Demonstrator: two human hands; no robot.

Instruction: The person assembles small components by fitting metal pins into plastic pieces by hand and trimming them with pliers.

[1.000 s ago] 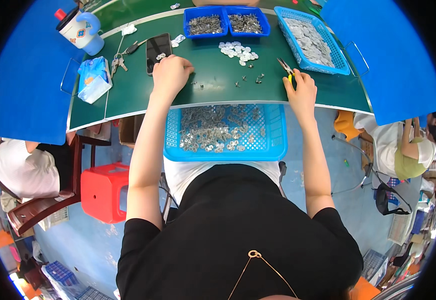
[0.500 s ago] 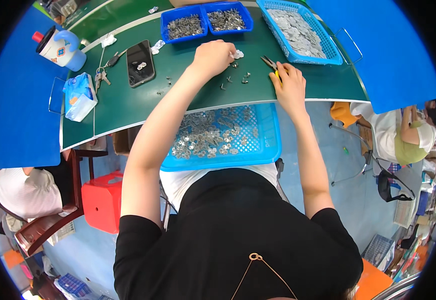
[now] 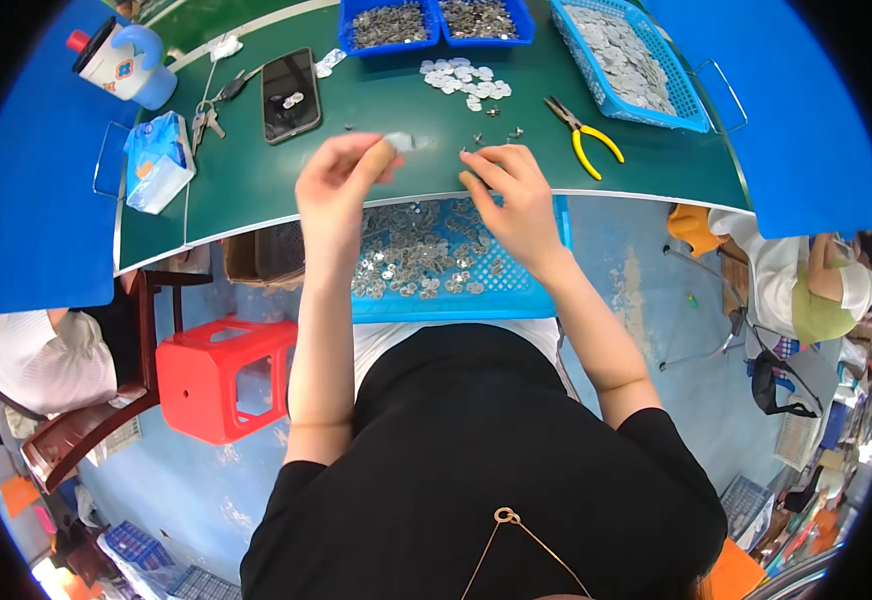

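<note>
The pale piece (image 3: 399, 142) in the left hand (image 3: 344, 172) is blurred, its outline unclear. Whatever may sit at the tips of the right hand (image 3: 511, 190) is too small to tell, like the exact shape of the metal bits (image 3: 493, 112). The top edge crops both dark-blue bins (image 3: 391, 48). Table (image 3: 231, 200) and arms (image 3: 321, 330) partly hide the lower basket (image 3: 511, 302).

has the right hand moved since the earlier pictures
Yes. Judged against the upper-right light blue basket, the right hand has moved left, away from the basket and off the yellow-handled pliers.
</note>
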